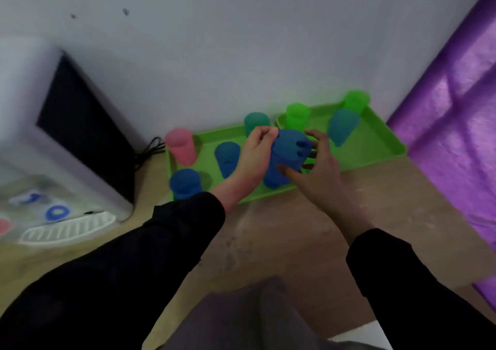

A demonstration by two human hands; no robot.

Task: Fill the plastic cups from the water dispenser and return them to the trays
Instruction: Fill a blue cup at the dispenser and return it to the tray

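As right hand [319, 170] grips it, cup [284, 156] stands near-upright.

both arms, clothed in black down to bare wrists, reach forward and meet in the middle. the left hand [255, 159] has its fingers curled, thumb and forefinger pinching the top edge of a blue cup [284, 159]. the right hand [320, 170] wraps the same cup from the other side, thumb in front, fingers behind.
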